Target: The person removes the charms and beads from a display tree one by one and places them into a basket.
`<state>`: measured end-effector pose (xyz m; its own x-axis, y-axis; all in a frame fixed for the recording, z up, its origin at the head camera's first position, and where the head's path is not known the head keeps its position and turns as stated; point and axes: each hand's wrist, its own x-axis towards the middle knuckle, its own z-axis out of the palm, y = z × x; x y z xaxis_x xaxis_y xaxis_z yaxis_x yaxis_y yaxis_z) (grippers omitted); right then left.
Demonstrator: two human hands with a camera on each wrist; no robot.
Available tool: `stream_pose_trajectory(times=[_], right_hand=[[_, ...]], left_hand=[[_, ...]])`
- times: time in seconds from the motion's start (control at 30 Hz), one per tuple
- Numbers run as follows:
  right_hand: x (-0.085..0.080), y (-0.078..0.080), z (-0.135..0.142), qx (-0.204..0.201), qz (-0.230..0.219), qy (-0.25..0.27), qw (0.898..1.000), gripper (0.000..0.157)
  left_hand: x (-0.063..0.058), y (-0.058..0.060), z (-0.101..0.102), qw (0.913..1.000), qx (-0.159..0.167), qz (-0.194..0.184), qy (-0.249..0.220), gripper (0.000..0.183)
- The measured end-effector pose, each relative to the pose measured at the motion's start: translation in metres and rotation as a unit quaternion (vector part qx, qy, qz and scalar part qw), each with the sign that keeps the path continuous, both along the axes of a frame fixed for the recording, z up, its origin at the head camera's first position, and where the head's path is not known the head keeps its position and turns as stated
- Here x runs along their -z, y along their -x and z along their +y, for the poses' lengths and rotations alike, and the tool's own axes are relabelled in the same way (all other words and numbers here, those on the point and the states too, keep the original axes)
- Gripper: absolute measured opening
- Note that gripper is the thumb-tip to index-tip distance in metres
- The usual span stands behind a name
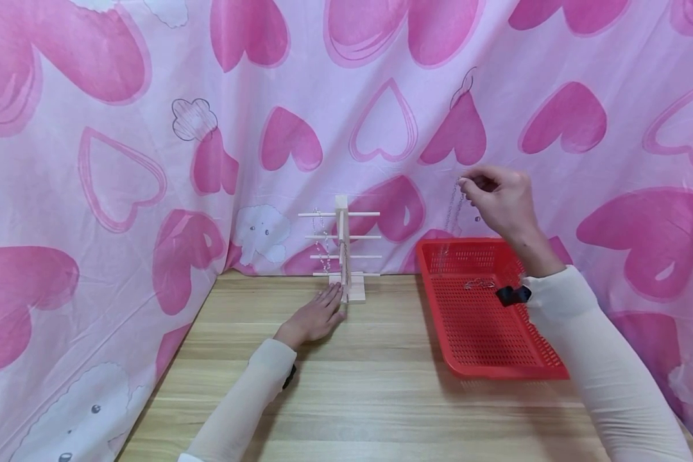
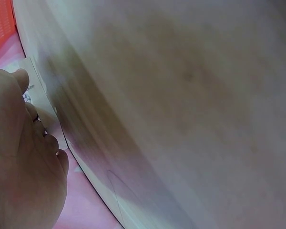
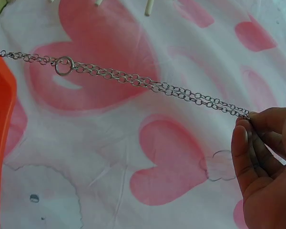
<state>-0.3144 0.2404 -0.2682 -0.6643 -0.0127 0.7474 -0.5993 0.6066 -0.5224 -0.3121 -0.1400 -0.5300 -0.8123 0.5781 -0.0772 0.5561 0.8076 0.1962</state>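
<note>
Right hand [image 1: 499, 199] up high, thumb and fingers pinching a doubled, oval-linked metal chain [image 3: 155, 88] that dangles at the rear corner of the red perforated basket [image 1: 437, 321]; left hand [image 1: 316, 316] lies straight-fingered at the foot of the pale wooden peg stand [image 1: 342, 226], glinting strand [image 1: 316, 224] draped down its left side

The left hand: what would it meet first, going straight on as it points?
Probably the wooden stand, at its base; in the head view the left hand has fingertips overlapping it, though contact is unclear.
</note>
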Motion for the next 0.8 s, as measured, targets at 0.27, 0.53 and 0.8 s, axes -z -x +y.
stream_pose_trajectory(times=[0.27,0.53,0.8], right_hand=[[0.009,0.003,0.012,0.021,-0.037,-0.006,0.999,0.014],[0.024,0.009,0.019,0.034,-0.041,-0.033,0.998,0.01],[0.052,0.016,0.024,0.037,-0.038,-0.082,0.995,0.008]], left_hand=[[0.001,0.0,-0.001,1.0,-0.002,-0.001,-0.002,0.068],[0.0,-0.001,-0.001,0.9999,-0.006,-0.008,-0.002,0.068],[0.002,0.002,-0.001,0.9999,-0.006,-0.005,-0.01,0.068]])
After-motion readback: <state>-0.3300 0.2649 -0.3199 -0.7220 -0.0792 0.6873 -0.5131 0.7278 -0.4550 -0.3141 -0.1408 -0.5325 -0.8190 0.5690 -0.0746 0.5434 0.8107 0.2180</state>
